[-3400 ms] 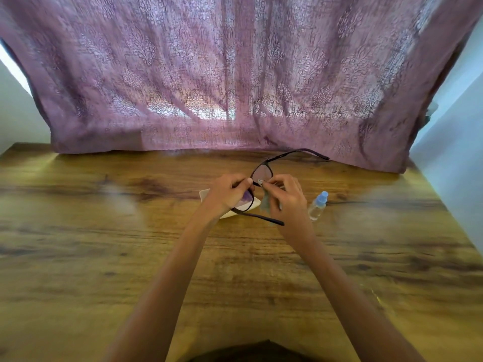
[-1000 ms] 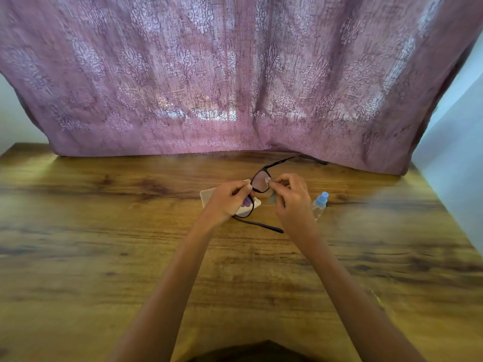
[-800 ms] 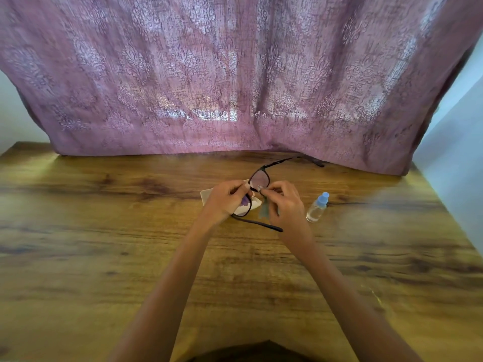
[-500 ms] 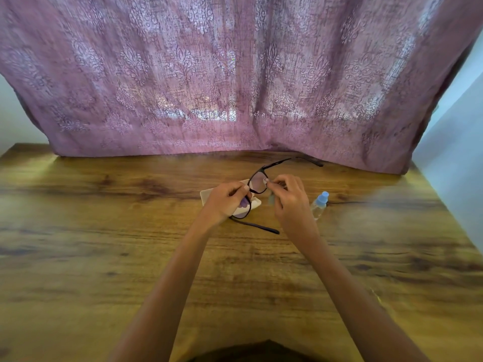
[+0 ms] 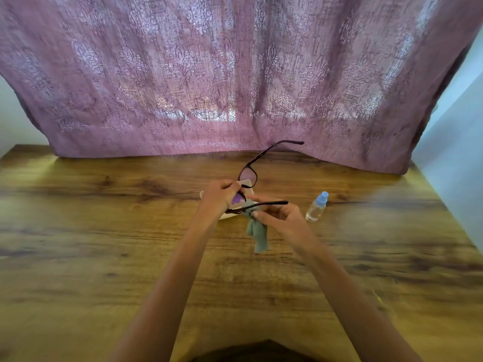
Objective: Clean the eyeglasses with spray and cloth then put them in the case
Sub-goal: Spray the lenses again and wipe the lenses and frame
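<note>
Black-framed eyeglasses (image 5: 247,176) are held above the wooden tabletop (image 5: 104,231) between both hands. The left hand (image 5: 219,195) has its grip clamped on the front of the frame, fingers curled round the nearer lens. The other lens stands up just beyond that grip, and its arm reaches away toward the mauve patterned curtain (image 5: 235,74). The right hand (image 5: 282,218) has its grip pinched together on a grey-green cloth (image 5: 258,235), which is wrapped about the nearer arm of the frame close to the hinge. The loose end of the cloth hangs below that grip, and the arm's tip sticks out past it to the right. A white case (image 5: 247,183) lies on the tabletop under and just behind the left grip, partly hidden by the hand. A small clear spray bottle (image 5: 316,207) with a blue cap stands near the right grip, on its right side, apart from it.
</note>
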Demonstrator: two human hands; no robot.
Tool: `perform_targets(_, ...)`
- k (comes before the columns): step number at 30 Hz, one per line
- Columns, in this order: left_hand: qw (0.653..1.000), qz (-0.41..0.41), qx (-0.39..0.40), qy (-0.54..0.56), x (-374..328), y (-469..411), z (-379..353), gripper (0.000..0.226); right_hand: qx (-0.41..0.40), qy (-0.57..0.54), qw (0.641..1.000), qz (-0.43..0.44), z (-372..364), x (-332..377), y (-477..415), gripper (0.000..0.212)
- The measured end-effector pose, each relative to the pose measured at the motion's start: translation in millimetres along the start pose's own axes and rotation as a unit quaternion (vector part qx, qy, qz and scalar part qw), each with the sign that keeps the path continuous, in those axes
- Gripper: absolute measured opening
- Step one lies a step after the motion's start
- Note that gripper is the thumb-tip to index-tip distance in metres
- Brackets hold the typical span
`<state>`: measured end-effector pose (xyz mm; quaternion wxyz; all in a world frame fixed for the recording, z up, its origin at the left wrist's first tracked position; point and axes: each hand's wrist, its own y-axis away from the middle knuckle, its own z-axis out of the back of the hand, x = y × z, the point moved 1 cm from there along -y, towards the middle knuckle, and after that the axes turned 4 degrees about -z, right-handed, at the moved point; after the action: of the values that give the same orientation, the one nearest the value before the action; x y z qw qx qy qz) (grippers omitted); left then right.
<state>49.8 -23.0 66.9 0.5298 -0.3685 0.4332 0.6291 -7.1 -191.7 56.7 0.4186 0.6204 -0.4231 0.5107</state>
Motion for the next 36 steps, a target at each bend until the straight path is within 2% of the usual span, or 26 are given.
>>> perform_targets(4, 0.999, 0.015, -0.022, -0.040, -3.6, 5.5, 2.0, 0.032, 0.031, 0.005, 0.999, 0.031, -14.9, 8.8, 2.7, 0.021)
perform_targets(9, 0.994, -0.010, -0.010, -0.113, -10.8, 10.1, 6.4, 0.027, -0.015, 0.023, 0.998, 0.057, -20.1, 15.1, 3.2, 0.014)
perform_targets(13, 0.966, -0.017, 0.002, -0.257, -13.3, 17.9, 16.2, 0.058, -0.045, -0.018, 0.998, 0.034, -10.9, 20.7, 0.7, 0.011)
perform_targets(15, 0.948, -0.059, -0.025, -0.311, -15.8, 24.5, 22.5, 0.055, -0.046, -0.086, 0.995, 0.000, -3.6, 22.1, -0.5, 0.015)
perform_targets(17, 0.961, -0.140, -0.015, -0.237, -21.2, 33.1, 28.4, 0.044, -0.044, -0.125, 0.991, -0.017, 2.4, 23.7, -1.5, 0.020)
perform_targets(20, 0.960, -0.241, 0.078, -0.120, -28.1, 45.0, 31.9, 0.029, -0.037, -0.144, 0.989, -0.020, 7.0, 26.6, -4.2, 0.016)
perform_targets(23, 0.949, -0.264, 0.112, -0.132, -28.9, 45.6, 29.1, 0.027, -0.033, -0.159, 0.986, -0.023, 8.7, 28.7, -6.7, 0.017)
perform_targets(26, 0.942, -0.285, 0.096, -0.148, -33.5, 44.4, 25.5, 0.024, -0.039, -0.177, 0.983, -0.024, 8.6, 29.5, -8.6, 0.021)
perform_targets(28, 0.935, -0.306, 0.068, -0.164, -36.0, 44.1, 24.9, 0.021, -0.072, -0.179, 0.981, -0.017, 6.6, 28.8, -8.4, 0.026)
perform_targets(30, 0.931, -0.316, 0.035, -0.180, -36.9, 43.6, 25.7, 0.017, -0.139, -0.141, 0.980, -0.001, 4.8, 26.6, -5.2, 0.030)
perform_targets(32, 0.931, -0.312, 0.014, -0.189, -37.5, 43.8, 26.9, 0.014, -0.191, -0.066, 0.979, 0.035, 1.0, 23.9, 0.7, 0.019)
perform_targets(34, 0.924, -0.318, 0.004, -0.211, -38.6, 43.3, 26.9, 0.012, -0.216, 0.012, 0.972, 0.094, -5.4, 23.1, 6.3, 0.011)
perform_targets(36, 0.913, -0.329, 0.010, -0.243, -40.7, 43.5, 24.8, 0.013, -0.240, 0.094, 0.951, 0.172, -10.9, 28.5, 8.1, 0.014)
